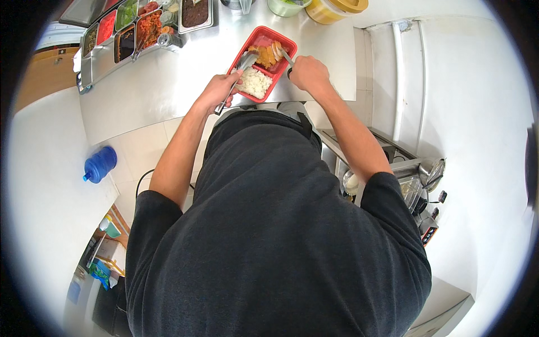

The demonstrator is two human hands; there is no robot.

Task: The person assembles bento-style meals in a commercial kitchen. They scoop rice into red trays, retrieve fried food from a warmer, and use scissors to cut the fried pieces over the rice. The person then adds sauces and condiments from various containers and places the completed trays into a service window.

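Observation:
A red divided tray (281, 79) lies tilted on the steel counter near its front edge. White rice (255, 83) fills the nearer compartment, and sliced breaded cutlet (267, 55) lies in the farther one. My left hand (221, 91) is closed on the handle of a metal spoon (248, 60), its bowl over the tray beside the cutlet. At the tray's right side, my right hand (309, 73) grips a dark-handled knife (288, 57), its blade reaching to the right end of the cutlet.
Metal pans of toppings (149, 29) stand at the back left, with a glass shaker (166, 40) beside them. A pan of dark sauce (195, 14), a green bowl (286, 8) and a yellow tub (326, 12) stand at the back. A blue water bottle (100, 164) is lower left.

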